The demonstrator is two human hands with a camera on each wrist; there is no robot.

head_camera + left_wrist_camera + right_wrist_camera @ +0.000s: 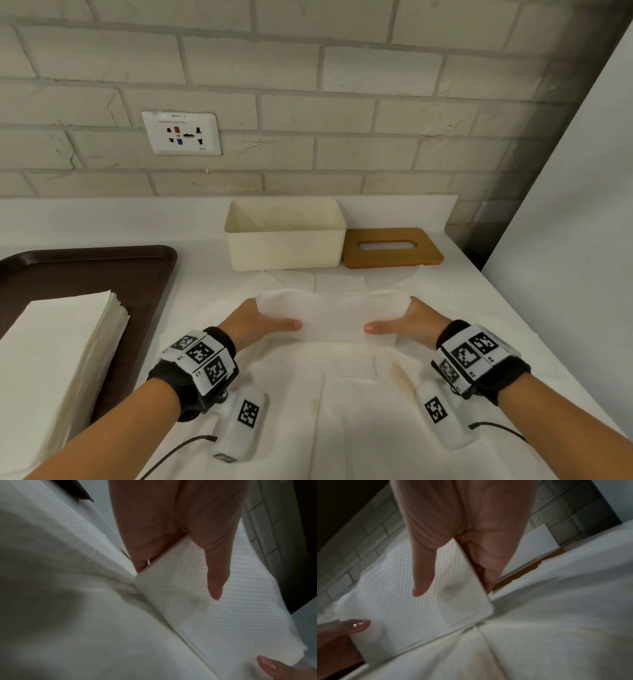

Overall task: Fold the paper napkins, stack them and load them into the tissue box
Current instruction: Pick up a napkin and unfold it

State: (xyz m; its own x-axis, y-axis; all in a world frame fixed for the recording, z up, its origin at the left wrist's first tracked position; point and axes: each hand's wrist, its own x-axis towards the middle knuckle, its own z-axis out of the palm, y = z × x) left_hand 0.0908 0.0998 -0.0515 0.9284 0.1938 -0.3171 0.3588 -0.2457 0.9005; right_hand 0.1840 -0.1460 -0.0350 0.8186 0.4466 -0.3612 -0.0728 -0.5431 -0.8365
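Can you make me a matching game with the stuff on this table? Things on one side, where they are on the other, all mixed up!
Things:
1. napkin stack
2. lid
3. box
4. folded napkin

Places:
A. between both hands
B. on the brown tray
C. open, by the wall
D. flat, right of the box

Pairs: 1-B, 2-D, 3-C, 4-A

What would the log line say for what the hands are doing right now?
step: folding | both hands: left hand and right hand pinch napkin ends | tissue box: open, empty | lid: beside it
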